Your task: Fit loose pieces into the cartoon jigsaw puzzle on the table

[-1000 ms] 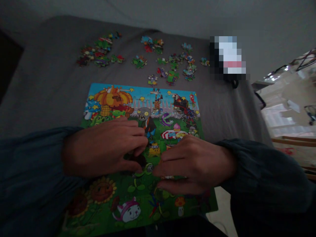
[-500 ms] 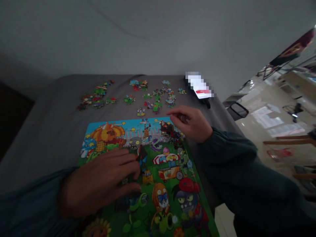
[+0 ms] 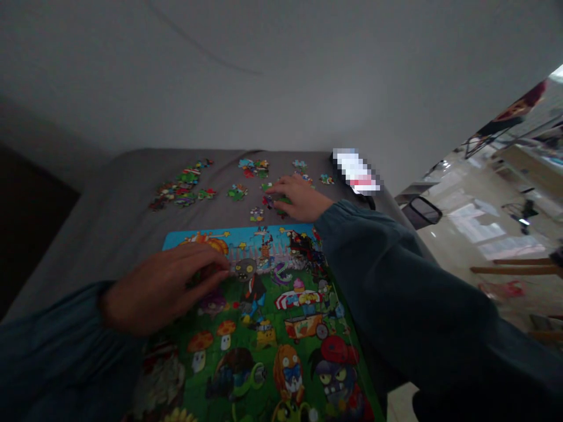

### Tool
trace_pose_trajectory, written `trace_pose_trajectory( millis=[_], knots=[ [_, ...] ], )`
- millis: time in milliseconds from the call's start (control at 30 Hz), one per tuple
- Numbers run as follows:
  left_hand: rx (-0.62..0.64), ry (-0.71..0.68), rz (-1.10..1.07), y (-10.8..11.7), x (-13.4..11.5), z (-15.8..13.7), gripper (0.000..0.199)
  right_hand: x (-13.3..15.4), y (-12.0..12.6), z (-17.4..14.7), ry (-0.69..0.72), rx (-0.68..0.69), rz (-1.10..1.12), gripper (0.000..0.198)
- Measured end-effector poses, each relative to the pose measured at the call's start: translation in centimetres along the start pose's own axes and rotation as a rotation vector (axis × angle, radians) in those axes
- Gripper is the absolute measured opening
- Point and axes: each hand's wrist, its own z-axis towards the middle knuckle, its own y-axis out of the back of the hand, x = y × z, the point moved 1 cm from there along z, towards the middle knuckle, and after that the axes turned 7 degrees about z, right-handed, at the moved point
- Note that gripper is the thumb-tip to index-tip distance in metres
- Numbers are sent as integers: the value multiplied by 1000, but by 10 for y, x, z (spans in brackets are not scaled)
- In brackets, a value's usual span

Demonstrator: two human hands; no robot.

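A jigsaw puzzle [image 3: 272,293] with bright cartoon figures on green ground lies flat below me. My left hand [image 3: 176,284] rests over its upper left part, fingers loosely bent and thumb apart, with nothing visible in it. Beyond the puzzle's top edge, my right hand [image 3: 301,199] is down among loose pieces. Its index finger and thumb are spread around a purple puzzle piece [image 3: 268,202] and a green puzzle piece [image 3: 267,186]. Some pieces under the palm are hidden. A pale puzzle piece [image 3: 257,214] lies just in front of that hand.
A heap of loose pieces [image 3: 185,184] lies at the back left, with a smaller cluster [image 3: 254,167] at back centre. A lit phone [image 3: 356,171] lies at the table's right rear. The grey cloth [image 3: 118,199] ends at a pale wall [image 3: 264,88].
My right hand has moved from the puzzle's top right corner, up and left onto the loose pieces. My left hand has shifted up and left over the puzzle. The view has tilted slightly.
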Motion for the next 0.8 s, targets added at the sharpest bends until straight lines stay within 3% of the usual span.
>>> trace_pose_trajectory(
  millis=[267,467,700,800],
  knots=[
    [-64,185,48,2,28,-3,38,12,11,45,85,39,13,41],
    [-73,293,98,5,46,0,39,23,5,81,32,106,4,45],
    [-89,297,126,7,55,0,39,16,-9,83,-23,78,29,21],
    [-98,291,134,6,56,1,41,15,-9,79,-14,73,43,31]
  ],
)
